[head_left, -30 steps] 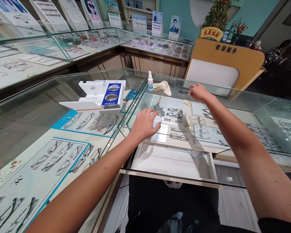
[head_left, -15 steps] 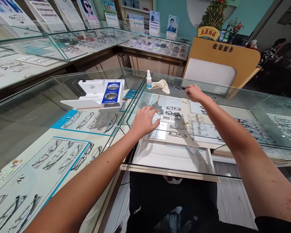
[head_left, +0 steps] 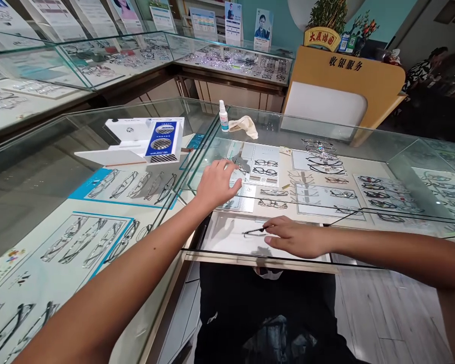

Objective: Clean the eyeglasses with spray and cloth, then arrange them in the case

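My right hand [head_left: 293, 236] grips dark-framed eyeglasses [head_left: 255, 231] between thumb and fingers, low over the pulled-out white drawer [head_left: 227, 237]. The lenses stick out to the left of the fingertips. My left hand [head_left: 219, 183] lies on the glass top of the counter, fingers spread and thumb apart. Close to its fingertips is a thin pair of glasses [head_left: 241, 167]; whether it lies on the glass or beneath it I cannot tell. Beyond my left hand stand a small white spray bottle [head_left: 223, 117] and a crumpled beige cloth [head_left: 244, 126].
An opened white and blue box [head_left: 163, 139] sits on the left part of the glass counter. Rows of spectacles [head_left: 379, 192] fill the cases beneath. At the back is a wooden cashier desk [head_left: 345, 81]; a person [head_left: 426, 71] is at the far right.
My right hand has come back from the far side of the counter to above the drawer, bringing the eyeglasses. My left hand has stayed on the glass. The view has shifted slightly.
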`<move>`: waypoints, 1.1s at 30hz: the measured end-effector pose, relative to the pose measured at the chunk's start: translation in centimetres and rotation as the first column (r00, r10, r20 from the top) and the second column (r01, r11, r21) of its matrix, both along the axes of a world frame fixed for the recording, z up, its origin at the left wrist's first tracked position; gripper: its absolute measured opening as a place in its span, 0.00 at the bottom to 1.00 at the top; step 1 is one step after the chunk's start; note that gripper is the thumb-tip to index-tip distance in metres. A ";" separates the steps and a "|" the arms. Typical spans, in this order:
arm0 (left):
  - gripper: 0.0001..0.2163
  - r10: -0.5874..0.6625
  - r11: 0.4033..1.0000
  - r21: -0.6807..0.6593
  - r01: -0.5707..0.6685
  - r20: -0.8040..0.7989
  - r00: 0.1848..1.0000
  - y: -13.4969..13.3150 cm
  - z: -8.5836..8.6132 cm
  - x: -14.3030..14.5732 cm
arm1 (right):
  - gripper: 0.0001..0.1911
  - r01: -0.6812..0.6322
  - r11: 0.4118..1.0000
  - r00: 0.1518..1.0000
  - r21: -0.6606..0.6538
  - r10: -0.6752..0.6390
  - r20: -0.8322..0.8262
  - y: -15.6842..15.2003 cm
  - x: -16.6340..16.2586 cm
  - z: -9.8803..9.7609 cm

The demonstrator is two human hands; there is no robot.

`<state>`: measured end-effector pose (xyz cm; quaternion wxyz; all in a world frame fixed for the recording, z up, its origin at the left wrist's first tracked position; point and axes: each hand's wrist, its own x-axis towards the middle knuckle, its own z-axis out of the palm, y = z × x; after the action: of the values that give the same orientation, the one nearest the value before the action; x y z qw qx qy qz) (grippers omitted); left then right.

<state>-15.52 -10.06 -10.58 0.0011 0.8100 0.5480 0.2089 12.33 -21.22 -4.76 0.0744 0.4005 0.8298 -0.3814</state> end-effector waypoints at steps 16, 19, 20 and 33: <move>0.22 -0.010 1.000 -0.002 0.010 -0.012 1.000 0.0 0.1 -0.3 | 0.39 0.429 0.631 0.856 0.647 -0.512 -0.069 19.7 -5.3 -19.1; 0.21 -0.005 1.000 -0.014 0.005 -0.007 1.000 -0.1 0.4 -0.4 | 0.43 0.402 0.589 0.838 0.701 -0.545 -0.023 24.3 -4.4 -19.3; 0.20 -0.004 1.000 -0.016 0.004 -0.005 1.000 -0.2 0.4 -0.4 | 0.43 0.377 0.589 0.843 0.715 -0.538 -0.001 25.9 -4.0 -19.2; 0.21 0.001 0.999 -0.037 -0.002 -0.011 1.000 -0.4 0.5 -0.8 | 0.43 0.377 0.717 0.876 0.586 -0.482 0.025 35.4 -1.7 -21.7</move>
<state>-16.27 -10.42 -10.07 0.0130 0.8105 0.5525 0.1942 10.60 14.16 -26.46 -0.0652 0.6184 0.7781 -0.0884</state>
